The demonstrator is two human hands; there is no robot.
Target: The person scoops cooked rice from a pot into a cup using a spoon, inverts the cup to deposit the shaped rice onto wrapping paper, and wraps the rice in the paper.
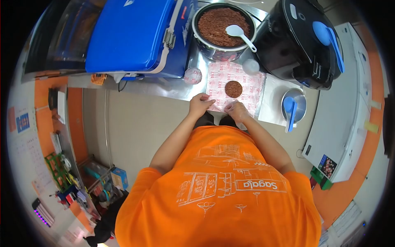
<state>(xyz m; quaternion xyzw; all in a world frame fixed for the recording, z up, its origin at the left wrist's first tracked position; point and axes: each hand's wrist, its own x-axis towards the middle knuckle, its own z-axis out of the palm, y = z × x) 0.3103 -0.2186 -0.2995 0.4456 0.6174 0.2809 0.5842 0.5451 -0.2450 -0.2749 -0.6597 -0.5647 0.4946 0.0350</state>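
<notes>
A sheet of red-and-white printed wrapping paper (218,78) lies at the near edge of the metal counter. On it rests a flat round patty of brown rice (233,89). My left hand (200,105) pinches the paper's near left corner. At the near edge, just below the patty, my right hand (238,111), in a thin clear plastic glove, has its fingers closed on the paper. A ball wrapped in the same paper (192,76) sits left of the sheet. Near its far right corner is a small whitish round cup-like thing (251,66).
Behind the paper stands a pot of reddish-brown rice (214,24) with a white rice paddle (236,31). A blue cool box (123,37) is at left, a black cooker (288,41) at right. A metal bowl (302,99) holding blue scoops (289,108) is by the right edge.
</notes>
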